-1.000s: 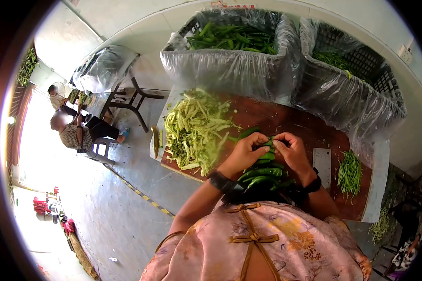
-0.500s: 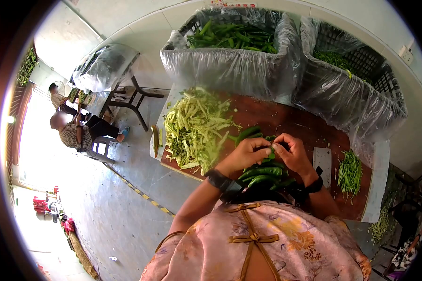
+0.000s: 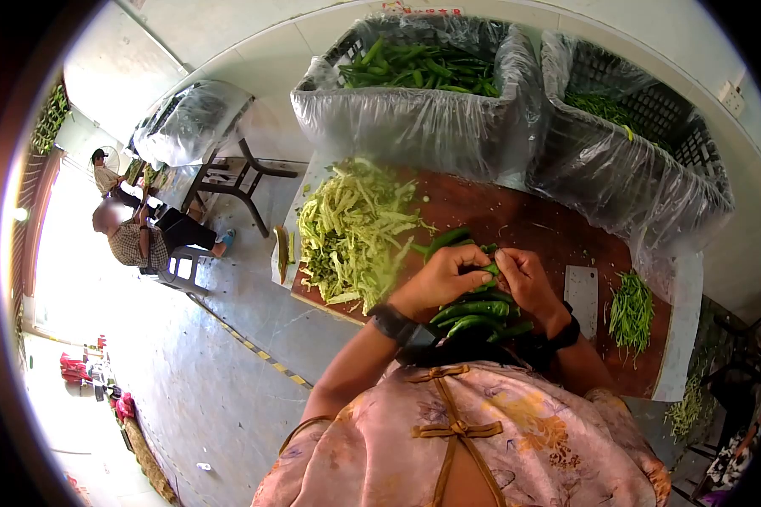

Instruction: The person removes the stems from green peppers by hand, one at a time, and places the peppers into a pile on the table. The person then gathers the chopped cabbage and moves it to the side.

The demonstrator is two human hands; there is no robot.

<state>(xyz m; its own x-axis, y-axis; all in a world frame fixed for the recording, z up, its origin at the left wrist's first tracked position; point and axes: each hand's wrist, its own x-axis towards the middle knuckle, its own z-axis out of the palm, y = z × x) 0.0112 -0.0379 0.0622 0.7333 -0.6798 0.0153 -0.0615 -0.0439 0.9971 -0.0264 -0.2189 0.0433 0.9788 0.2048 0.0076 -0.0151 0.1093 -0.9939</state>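
Observation:
My left hand (image 3: 450, 280) is closed, thumb against fingers, on a green chili pepper (image 3: 491, 268) that is mostly hidden by my fingers. Pinching at the same pepper from the other side is my right hand (image 3: 527, 286). The fingertips of both hands nearly meet there. Below them, close to my body, lie several more long green peppers (image 3: 473, 314). Another dark green pepper (image 3: 448, 240) rests just beyond my left hand. To the left sits a heap of pale seedy pepper cores (image 3: 351, 232). Thin green stems (image 3: 631, 314) form a small pile on the right.
The brown tabletop (image 3: 516, 207) carries all this. At its back stand a plastic-lined crate of green peppers (image 3: 414, 110) and a second lined crate (image 3: 621, 169). A flat grey metal piece (image 3: 581, 287) lies right of my hand. Another person (image 3: 139, 241) sits on a stool at left.
My right hand has dipped slightly and its fingers have drawn tighter at the pepper. My left hand stays almost in place. The piles look the same.

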